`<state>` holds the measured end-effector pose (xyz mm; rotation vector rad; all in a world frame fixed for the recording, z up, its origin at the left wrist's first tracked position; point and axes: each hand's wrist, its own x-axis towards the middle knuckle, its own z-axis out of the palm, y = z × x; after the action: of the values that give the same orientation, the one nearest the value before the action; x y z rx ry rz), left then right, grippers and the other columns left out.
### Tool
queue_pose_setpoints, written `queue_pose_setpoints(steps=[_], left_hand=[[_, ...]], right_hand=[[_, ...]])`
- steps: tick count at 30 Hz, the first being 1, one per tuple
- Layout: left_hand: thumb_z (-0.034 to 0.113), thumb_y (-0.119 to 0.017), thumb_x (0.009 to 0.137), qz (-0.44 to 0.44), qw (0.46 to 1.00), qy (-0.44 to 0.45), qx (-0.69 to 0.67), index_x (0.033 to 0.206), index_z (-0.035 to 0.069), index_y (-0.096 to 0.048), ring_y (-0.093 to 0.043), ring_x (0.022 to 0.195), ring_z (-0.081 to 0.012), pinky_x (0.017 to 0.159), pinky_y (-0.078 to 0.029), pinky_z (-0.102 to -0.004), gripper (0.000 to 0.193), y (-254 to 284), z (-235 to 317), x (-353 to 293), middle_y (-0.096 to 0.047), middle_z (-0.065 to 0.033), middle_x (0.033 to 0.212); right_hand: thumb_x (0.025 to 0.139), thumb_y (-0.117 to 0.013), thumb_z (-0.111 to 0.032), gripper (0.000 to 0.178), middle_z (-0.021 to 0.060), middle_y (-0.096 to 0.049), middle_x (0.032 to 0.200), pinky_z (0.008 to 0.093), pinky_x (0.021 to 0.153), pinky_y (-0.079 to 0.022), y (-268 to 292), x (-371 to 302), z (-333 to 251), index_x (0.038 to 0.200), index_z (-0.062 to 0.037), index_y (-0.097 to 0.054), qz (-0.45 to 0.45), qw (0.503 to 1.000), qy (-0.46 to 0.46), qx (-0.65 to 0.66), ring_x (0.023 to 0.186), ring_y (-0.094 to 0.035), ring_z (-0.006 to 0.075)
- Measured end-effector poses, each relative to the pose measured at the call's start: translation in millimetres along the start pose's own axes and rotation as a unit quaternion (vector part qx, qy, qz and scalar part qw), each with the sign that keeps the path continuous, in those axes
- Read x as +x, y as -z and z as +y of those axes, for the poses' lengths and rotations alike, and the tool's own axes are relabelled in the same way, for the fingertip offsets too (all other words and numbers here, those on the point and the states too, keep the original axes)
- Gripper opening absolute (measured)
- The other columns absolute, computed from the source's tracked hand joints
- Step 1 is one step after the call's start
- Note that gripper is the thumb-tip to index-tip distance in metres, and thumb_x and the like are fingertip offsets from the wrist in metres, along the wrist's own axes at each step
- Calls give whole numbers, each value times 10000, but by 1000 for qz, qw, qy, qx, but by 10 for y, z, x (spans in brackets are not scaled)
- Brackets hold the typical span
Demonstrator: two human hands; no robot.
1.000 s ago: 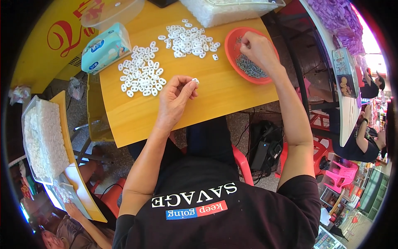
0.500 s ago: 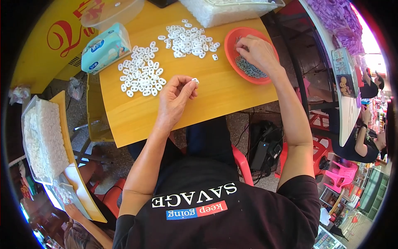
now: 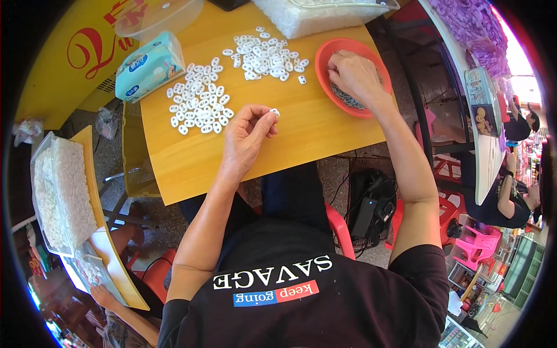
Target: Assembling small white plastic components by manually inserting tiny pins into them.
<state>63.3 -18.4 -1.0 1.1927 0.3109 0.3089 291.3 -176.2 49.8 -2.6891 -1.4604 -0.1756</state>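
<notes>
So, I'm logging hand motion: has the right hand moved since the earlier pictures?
Yes, slightly: judged against the rim of the red bowl, the right hand has shifted left and toward the person, covering more of the small metal pieces.

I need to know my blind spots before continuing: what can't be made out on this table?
All in the head view:
- Right hand: its fingertips are hidden behind its own back; whether they hold anything can't be told.
- White piece in the left hand: mostly covered by the grip.
- Metal pieces in the red bowl: too small to identify, partly behind the right hand.
- Clear box: cut off by the top edge.
</notes>
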Motion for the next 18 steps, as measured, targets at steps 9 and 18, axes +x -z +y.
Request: queue_pose_setpoints(steps=[9, 18], left_hand=[[121, -608, 939, -2, 1000, -14, 3, 986, -3, -587, -569, 725, -76, 663, -463, -214, 134, 11, -21, 6, -618, -24, 836], [139, -607, 942, -13, 1000, -17, 3, 977, -1, -590, -570, 721, -76, 661, -463, -216, 146, 17, -21, 6, -620, -23, 839]], right_hand=[[832, -614, -150, 138, 142, -655, 867, 430, 705, -501, 28, 0, 38, 847, -17, -647, -8, 1000, -26, -11, 817, -643, 329], [879, -624, -98, 163, 37, -664, 832, 245, 666, -473, 193, -147, 276, 996, 7, -665, 57, 945, -110, 301, 716, -595, 108]])
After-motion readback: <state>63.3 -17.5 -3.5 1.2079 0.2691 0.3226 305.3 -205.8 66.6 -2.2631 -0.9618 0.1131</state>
